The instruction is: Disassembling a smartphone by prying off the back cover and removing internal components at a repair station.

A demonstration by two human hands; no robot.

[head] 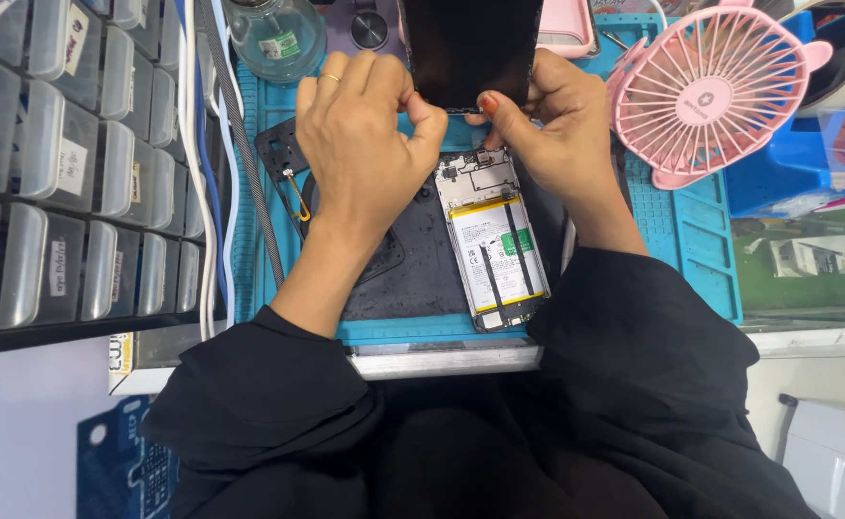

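My left hand (360, 135) and my right hand (547, 120) both pinch the near edge of a black phone screen panel (471, 43), held tilted up above the mat. Below the hands an opened phone body (492, 245) lies on the blue work mat (692, 231), its white battery with a green label and black straps exposed. A ring sits on one finger of my left hand. Both forearms wear black sleeves.
A pink desk fan (716, 86) stands at the right. Grey parts drawers (67, 163) fill the left, with white and blue cables (201, 173) beside them. A glass bottle (276, 38) stands at the top left, a black bracket with an orange tool (283, 159) near my left wrist.
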